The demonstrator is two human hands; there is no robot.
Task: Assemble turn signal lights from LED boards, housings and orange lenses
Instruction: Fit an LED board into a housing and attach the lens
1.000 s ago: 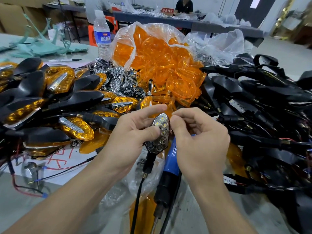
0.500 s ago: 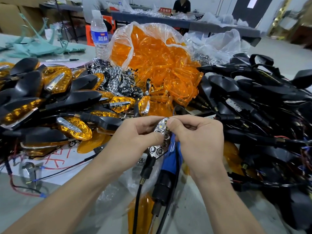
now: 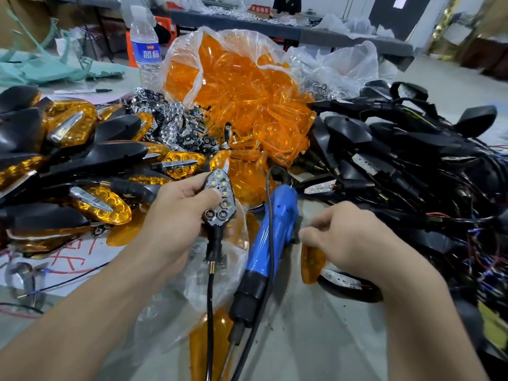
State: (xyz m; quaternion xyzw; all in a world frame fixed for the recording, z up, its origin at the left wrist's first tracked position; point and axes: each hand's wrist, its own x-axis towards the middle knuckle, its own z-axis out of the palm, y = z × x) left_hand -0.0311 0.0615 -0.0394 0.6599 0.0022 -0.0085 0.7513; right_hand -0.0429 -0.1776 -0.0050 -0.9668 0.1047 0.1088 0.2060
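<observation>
Head cam: left hand [image 3: 176, 215] grips the half-built light [image 3: 220, 196] over mid-bench, board in, no lens yet. Right hand [image 3: 349, 237] curls beside the blue screwdriver [image 3: 275, 229]; can't tell if it's pinching anything. Next is probably screwing the board down.

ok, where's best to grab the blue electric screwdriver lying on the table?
Probably round the mid-barrel of the blue electric screwdriver, from the person's right. It lies flat, black nose and bit toward the person, so the barrel is broadside to the nearby right hand. The left hand is busy holding the black LED housing, and a thin black cable runs along the barrel's left.
</observation>
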